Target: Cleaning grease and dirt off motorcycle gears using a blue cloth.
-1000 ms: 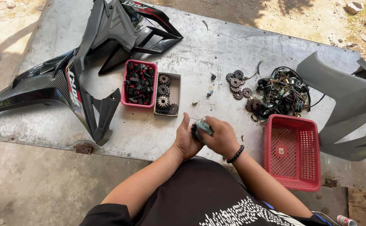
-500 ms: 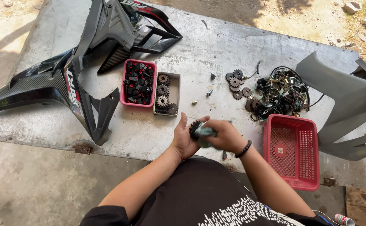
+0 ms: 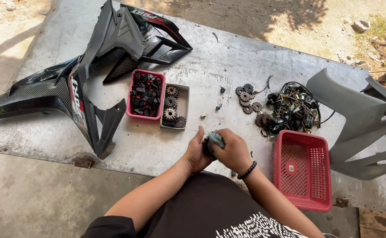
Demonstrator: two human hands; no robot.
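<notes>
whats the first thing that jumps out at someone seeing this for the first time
Probably the big black fairing panel sprawled over the table's far left, then the grey fairing at the right edge. At centre, the left hand and right hand work a teal cloth on a dark part.

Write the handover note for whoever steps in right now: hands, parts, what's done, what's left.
Left hand: cupped round a dark small part, at the table's near edge.
Right hand: pressing a teal cloth on that part.
Parts: four sprockets in the grey tray; loose sprockets beside the wire tangle; small black pieces fill the pink tray.
Done: cannot tell beyond the four in the tray.
Left: the loose sprockets. Red basket looks empty.
</notes>
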